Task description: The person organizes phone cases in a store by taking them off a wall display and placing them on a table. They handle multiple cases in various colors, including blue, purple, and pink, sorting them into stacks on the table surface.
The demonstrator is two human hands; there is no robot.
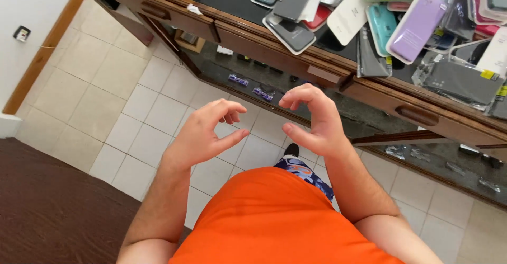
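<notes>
Both hands were empty, held in mid-air over the tiled floor (132, 105), in front of the wooden counter (296, 58). Left hand (203, 132): fingers curled loosely, thumb out toward the right, gripping nothing. Right hand (314, 119): same loose claw shape, fingers arched over and down, nothing in it. The two hands faced each other, apart, not touching.

Containers: the counter had drawers with wooden pulls, all closed as far as could be seen; contents not visible. Below them, a glass-fronted shelf (253, 84) held a few small purple packets (238, 79) and other small items too small to identify.

On the dark counter top lay a loose heap of phone cases (369, 16), well apart from both hands. Nearest to the hands was a grey case (292, 31), long axis running diagonally, upper-left to lower-right, flat on the top near the front edge. A lilac case (417, 24) lay tilted, long axis running from upper-right to lower-left. Others overlapped at mixed angles, some in clear wrappers.
</notes>
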